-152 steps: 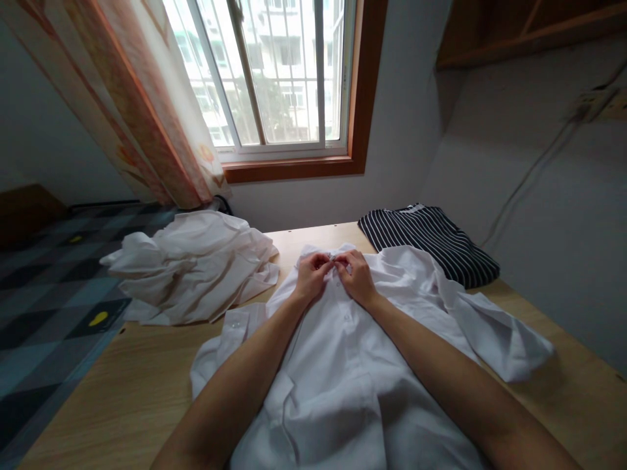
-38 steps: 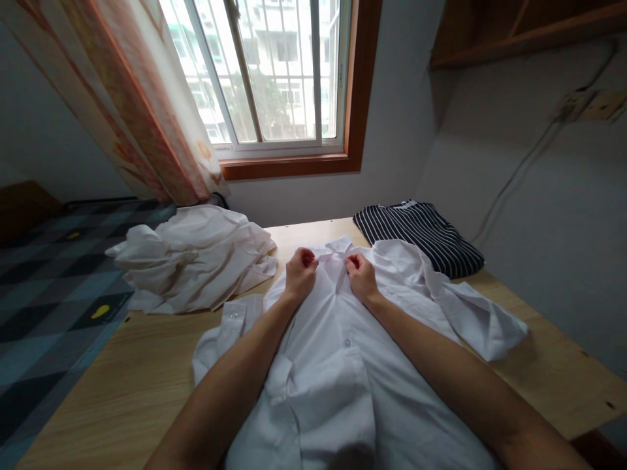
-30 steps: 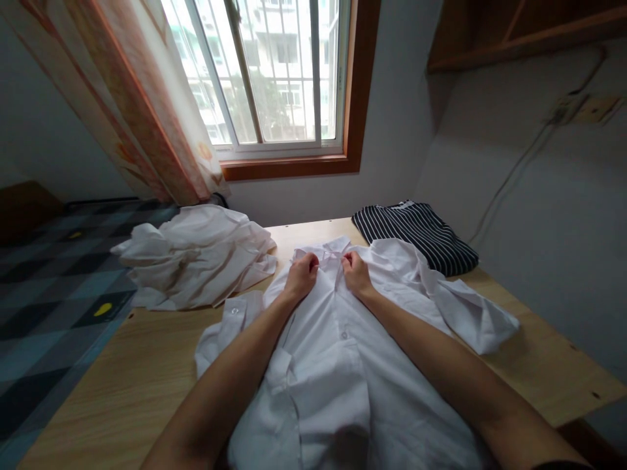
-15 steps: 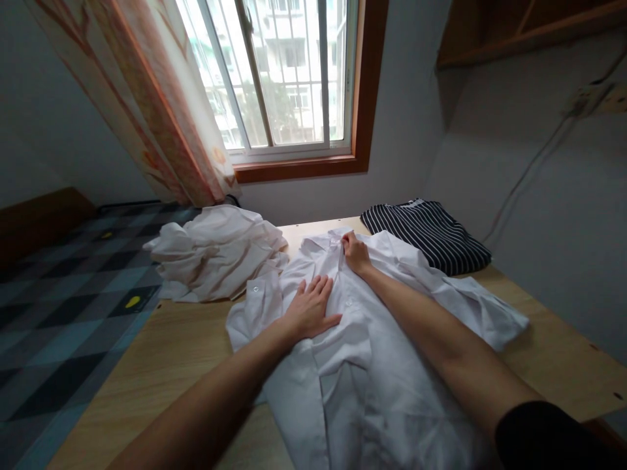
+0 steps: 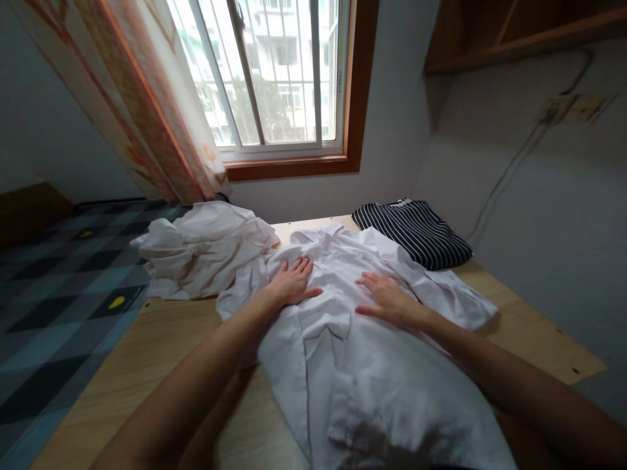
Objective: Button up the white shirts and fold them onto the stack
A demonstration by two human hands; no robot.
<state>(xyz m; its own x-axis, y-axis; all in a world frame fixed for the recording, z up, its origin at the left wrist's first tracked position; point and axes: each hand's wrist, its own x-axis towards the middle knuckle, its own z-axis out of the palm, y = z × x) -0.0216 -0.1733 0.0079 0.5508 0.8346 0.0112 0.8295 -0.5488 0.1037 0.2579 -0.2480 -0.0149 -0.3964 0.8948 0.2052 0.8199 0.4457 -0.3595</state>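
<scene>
A white button-up shirt lies spread over the wooden table, its collar at the far side and its lower part near me. On the left part of the shirt rests my left hand, palm down with fingers stretched out. My right hand is on the right part of the cloth, open, fingers apart and pointing to the left. Neither hand grips anything. Wrinkles run across the shirt between the two hands, and its right sleeve stretches toward the table's right side.
A crumpled heap of white cloth sits at the table's back left. Folded black-and-white striped clothing lies at the back right. To the left is a bed with a checked cover. Behind the table are a window and a curtain.
My right hand has let go of the shirt near the collar and come back toward me, opening onto the cloth. My left hand stays flat on the shirt. The view has shifted slightly right.
</scene>
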